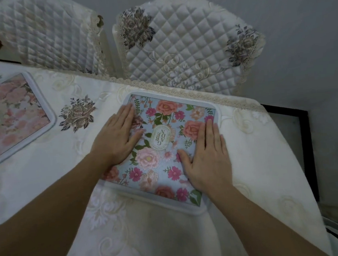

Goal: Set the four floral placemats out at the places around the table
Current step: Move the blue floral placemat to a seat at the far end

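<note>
A blue floral placemat (pixel 161 148) with pink and orange flowers lies flat on the white tablecloth (pixel 257 151), near the table's far edge in front of the right chair. My left hand (pixel 115 139) rests palm down on its left side, fingers together and flat. On the mat's right side my right hand (pixel 209 161) also presses flat. Neither hand grips anything. A second placemat (pixel 11 118), pink and floral with a pale border, lies at the left, partly cut off by the frame.
Two chairs with quilted cream covers stand behind the table, the left chair (pixel 51 34) and the right chair (pixel 188 51). A lace trim (pixel 181 90) runs along the table's far edge. To the right the table ends over a grey floor (pixel 308 36).
</note>
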`<action>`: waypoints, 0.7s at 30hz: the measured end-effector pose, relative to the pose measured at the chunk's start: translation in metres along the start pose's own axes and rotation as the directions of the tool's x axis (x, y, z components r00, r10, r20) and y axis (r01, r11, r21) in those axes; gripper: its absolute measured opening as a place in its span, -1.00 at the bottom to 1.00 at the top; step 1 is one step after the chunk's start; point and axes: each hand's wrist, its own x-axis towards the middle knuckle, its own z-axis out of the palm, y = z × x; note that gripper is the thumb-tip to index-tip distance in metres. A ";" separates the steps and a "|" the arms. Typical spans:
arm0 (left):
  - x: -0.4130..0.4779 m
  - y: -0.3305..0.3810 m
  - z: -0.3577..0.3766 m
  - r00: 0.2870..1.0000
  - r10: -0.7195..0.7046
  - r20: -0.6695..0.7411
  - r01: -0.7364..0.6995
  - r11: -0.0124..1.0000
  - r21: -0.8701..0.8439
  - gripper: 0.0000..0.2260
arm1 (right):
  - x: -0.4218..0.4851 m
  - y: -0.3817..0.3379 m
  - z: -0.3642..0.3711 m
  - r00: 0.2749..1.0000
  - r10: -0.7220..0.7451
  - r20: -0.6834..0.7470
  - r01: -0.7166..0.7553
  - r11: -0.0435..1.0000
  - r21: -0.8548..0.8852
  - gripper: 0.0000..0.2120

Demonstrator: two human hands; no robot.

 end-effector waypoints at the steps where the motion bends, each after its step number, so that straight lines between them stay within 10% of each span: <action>1: -0.002 0.003 -0.001 0.999 -0.034 0.002 0.034 0.999 -0.005 -0.31 | 0.000 -0.001 -0.001 1.000 0.001 0.009 -0.001 1.000 0.001 -0.12; 8: -0.059 0.034 -0.009 0.924 -0.381 -0.026 0.375 0.919 -0.124 -0.34 | -0.003 0.014 -0.033 0.980 -0.083 0.183 0.102 0.990 -0.097 -0.17; 21: -0.187 0.123 -0.079 0.963 -0.215 -0.160 0.207 0.976 -0.061 -0.37 | -0.113 0.018 -0.127 0.984 -0.175 0.009 0.174 0.966 -0.190 -0.32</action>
